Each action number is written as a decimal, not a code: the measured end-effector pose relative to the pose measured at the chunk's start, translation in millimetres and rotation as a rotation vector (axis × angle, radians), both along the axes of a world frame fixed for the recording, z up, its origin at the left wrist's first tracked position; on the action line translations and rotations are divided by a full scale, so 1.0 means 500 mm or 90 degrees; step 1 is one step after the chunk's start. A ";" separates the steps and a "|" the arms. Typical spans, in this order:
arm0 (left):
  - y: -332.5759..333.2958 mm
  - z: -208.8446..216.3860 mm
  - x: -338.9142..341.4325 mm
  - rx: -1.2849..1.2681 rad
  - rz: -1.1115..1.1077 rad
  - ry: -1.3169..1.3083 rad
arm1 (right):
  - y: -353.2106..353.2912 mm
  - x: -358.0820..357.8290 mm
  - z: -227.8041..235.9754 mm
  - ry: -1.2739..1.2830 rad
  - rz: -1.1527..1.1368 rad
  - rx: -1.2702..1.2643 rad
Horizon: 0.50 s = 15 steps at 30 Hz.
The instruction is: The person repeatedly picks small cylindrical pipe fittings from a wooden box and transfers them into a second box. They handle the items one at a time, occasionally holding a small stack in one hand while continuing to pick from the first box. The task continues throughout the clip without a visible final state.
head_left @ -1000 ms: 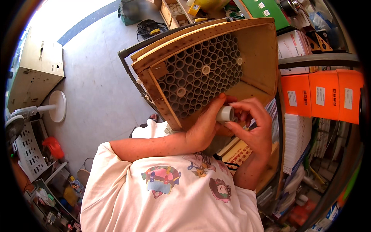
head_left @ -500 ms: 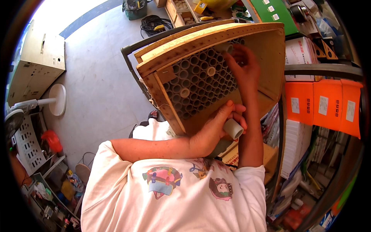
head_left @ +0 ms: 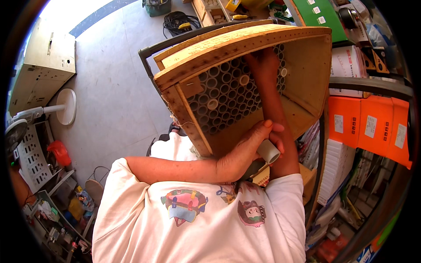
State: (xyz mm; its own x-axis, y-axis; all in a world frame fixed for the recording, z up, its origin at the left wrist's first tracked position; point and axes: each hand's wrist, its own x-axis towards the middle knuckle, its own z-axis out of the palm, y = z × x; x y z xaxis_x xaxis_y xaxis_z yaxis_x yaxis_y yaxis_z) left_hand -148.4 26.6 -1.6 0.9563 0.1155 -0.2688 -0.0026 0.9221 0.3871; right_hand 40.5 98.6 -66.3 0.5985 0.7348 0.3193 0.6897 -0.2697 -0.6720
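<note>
My left hand (head_left: 251,141) is closed around a short grey plastic pipe piece (head_left: 269,152), its open end showing, just in front of a wooden box (head_left: 305,65). The box lies with its open side toward me. Inside, many similar pipe pieces (head_left: 222,95) are stacked in rows with their round ends facing out. My right hand (head_left: 265,68) reaches deep into the box, up against the top rows under the upper board. Its fingertips are in shadow and partly hidden, so whatever they hold cannot be made out. A few pipe ends stand out paler than the others.
Orange cartons (head_left: 377,122) and a stack of white boxes (head_left: 335,171) fill the shelf at right. A green box (head_left: 318,17) sits above them. Beyond the wooden box lie a coiled black cable (head_left: 180,24) and a dark green bag (head_left: 156,6). A pale cabinet (head_left: 44,65) stands left.
My right hand has pushed farther into the box, up to the top rows of pipe pieces. My left hand keeps the pipe piece, shifted slightly right.
</note>
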 end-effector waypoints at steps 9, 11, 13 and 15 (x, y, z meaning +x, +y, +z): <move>0.002 0.010 -0.003 -0.005 0.016 0.010 | 0.046 0.017 -0.026 -0.207 0.013 -0.048; 0.003 0.010 -0.003 -0.005 0.026 0.011 | 0.053 0.018 -0.033 -0.196 -0.011 -0.057; 0.004 0.009 -0.002 -0.002 0.031 0.006 | 0.060 0.020 -0.038 -0.204 -0.017 -0.078; 0.001 0.001 0.000 -0.006 0.046 -0.006 | 0.064 0.019 -0.035 -0.176 -0.020 -0.096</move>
State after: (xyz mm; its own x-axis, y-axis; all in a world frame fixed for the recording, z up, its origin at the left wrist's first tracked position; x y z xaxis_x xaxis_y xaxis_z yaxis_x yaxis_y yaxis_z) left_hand -148.6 27.3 -1.2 0.9480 0.1819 -0.2612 -0.0728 0.9228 0.3784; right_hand 49.8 130.4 -83.9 0.5276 0.7688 0.3613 0.8303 -0.3767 -0.4108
